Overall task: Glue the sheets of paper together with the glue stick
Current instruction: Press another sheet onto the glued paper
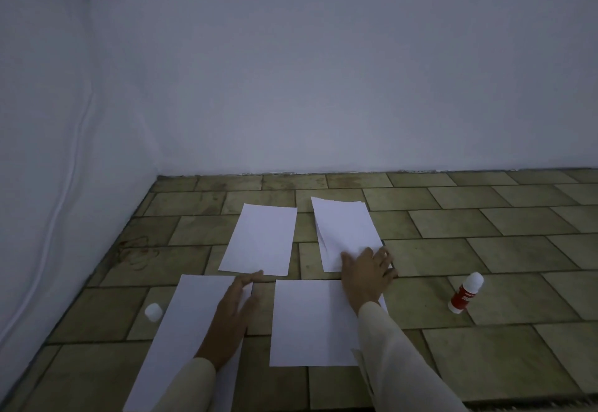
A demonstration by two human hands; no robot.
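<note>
Several white sheets of paper lie on the tiled floor: a far left sheet (260,238), a far right stack (344,230) with slightly offset edges, a near left sheet (191,321) and a near middle sheet (309,321). My left hand (231,317) lies flat on the near left sheet, fingertips reaching the far left sheet's lower edge. My right hand (365,274) rests with fingers spread on the lower right corner of the far right stack. The red and white glue stick (466,293) stands on the floor to the right, apart from both hands. A small white cap (153,311) lies left of the near left sheet.
White walls meet in a corner at the back left, with a white cable (61,204) running down the left wall. Brown tiled floor (485,233) stretches out to the right.
</note>
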